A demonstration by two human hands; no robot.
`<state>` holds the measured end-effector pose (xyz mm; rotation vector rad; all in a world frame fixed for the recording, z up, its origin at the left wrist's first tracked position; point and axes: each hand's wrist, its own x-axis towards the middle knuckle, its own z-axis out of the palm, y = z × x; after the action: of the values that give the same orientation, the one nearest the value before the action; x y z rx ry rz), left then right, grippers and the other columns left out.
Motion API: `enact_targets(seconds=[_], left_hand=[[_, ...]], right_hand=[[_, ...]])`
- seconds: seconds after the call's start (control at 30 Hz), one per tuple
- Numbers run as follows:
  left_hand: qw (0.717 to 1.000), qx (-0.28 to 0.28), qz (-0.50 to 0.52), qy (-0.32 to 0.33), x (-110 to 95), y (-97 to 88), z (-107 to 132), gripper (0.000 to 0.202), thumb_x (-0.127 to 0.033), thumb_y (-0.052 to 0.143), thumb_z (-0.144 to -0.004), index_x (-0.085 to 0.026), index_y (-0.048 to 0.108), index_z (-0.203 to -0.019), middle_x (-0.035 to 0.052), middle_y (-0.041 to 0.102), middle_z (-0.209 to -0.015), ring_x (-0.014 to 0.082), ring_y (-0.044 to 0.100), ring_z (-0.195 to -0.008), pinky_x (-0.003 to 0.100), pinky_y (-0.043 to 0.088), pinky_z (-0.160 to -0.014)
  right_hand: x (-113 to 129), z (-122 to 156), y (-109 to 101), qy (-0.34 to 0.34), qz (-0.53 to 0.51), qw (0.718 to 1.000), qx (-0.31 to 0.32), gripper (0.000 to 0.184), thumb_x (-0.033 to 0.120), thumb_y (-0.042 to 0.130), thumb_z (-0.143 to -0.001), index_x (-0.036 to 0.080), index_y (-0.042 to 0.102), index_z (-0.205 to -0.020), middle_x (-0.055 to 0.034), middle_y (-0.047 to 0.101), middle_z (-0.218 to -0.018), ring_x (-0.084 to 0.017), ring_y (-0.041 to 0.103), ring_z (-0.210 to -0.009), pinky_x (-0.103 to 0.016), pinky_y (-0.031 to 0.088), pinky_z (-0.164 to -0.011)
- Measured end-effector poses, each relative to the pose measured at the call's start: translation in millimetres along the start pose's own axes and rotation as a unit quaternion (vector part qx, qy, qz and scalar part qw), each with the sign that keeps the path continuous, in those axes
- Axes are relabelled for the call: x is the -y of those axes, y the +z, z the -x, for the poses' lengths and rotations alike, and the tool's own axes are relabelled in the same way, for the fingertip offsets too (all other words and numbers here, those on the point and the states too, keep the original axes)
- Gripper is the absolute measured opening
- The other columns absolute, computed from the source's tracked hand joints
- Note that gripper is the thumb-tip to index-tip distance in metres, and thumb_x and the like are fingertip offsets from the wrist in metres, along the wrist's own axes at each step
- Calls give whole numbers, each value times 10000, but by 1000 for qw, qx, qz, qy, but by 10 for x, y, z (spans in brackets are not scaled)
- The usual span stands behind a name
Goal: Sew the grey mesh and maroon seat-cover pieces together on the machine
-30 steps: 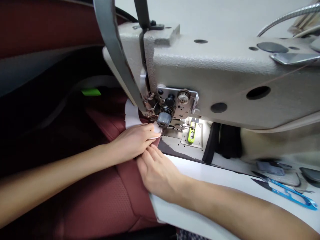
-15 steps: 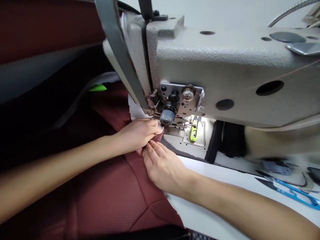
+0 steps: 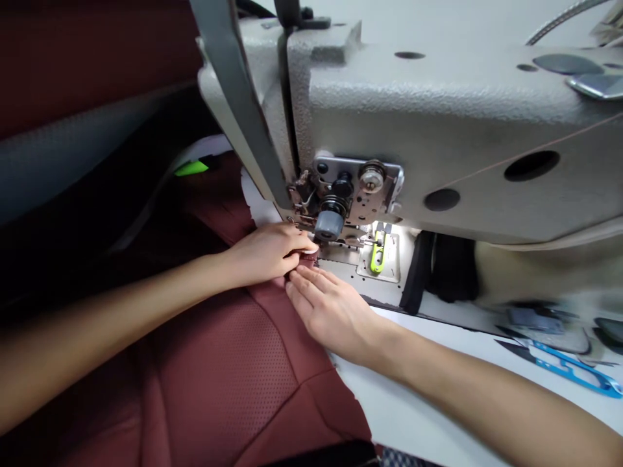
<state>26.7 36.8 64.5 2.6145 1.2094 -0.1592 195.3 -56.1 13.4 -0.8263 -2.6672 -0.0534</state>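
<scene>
A dark red perforated leather-like cover (image 3: 224,363) with stitched seams lies under both hands, its folded edge reaching the presser foot area of a grey sewing machine (image 3: 438,123). My left hand (image 3: 265,254) is closed on that edge, thumb and fingers pinching it just below the machine's tension knob (image 3: 328,224). Close beside it, my right hand (image 3: 335,311) holds the same edge, its fingers together and its thumb hidden. The needle and the point of contact with the cover are hidden behind the machine head and fingers.
A yellow-green guide piece (image 3: 378,251) stands on the lit plate right of the hands. Blue-handled thread snips (image 3: 569,370) lie on the white table (image 3: 403,389). A black strap (image 3: 418,275) hangs by the machine. At left are more red material (image 3: 97,58) and a green tag (image 3: 192,168).
The cover's near part has shifted slightly to the right and up. My right hand has moved a little right and up with it; my left hand has moved slightly up and stays on the edge.
</scene>
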Motion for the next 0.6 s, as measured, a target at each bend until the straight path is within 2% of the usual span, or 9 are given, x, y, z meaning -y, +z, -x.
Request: enact_targets(seconds=[0.1,0.2,0.3,0.43,0.5,0.6], left_hand=[[1000,-4,-9,-11,41,-17,-1,449,-126,446,-811,-274,706,-1146,-2,702,-1127,186,616,-1018,285,460,-904],[999,-35,0,6,95,-71,-26,385,-144,448,-860,-289,730,-1077,-33,716,-1094,184,614,-1047,293,430,-977],[996,-25,-51,69,147,-128,-26,311,-169,495,-905,-308,736,-1044,-21,717,-1019,192,611,-997,291,427,-918],[965,7,-181,188,151,-136,39,243,-202,529,-951,-223,715,-1106,59,687,-994,220,574,-920,323,426,-802],[956,-4,-202,214,128,-116,71,255,-190,518,-959,-190,696,-1141,72,676,-1010,220,563,-918,331,428,-808],[955,-19,-205,214,87,-89,92,239,-181,535,-949,-159,693,-1126,88,667,-1016,223,560,-920,330,432,-794]], right_hand=[[4,47,-39,-29,12,999,6,384,80,454,-969,-59,545,-1315,-263,557,-1365,-309,519,-1318,-461,438,-1122],[-12,31,-72,-15,-18,999,31,383,135,451,-982,-37,566,-1304,-240,564,-1370,-295,523,-1317,-433,461,-1101],[-43,-5,-96,4,-57,997,45,372,184,449,-990,5,601,-1278,-197,608,-1337,-258,567,-1273,-378,488,-1074],[-45,11,-77,-1,-35,999,11,387,182,423,-980,3,610,-1268,-186,603,-1348,-291,549,-1289,-397,531,-1004],[-35,31,-57,-1,-28,1000,-4,391,174,398,-984,14,611,-1271,-170,605,-1352,-284,544,-1294,-393,539,-978],[-34,40,-44,8,-26,1000,-12,388,180,384,-991,32,622,-1260,-149,630,-1325,-268,557,-1280,-383,531,-974]])
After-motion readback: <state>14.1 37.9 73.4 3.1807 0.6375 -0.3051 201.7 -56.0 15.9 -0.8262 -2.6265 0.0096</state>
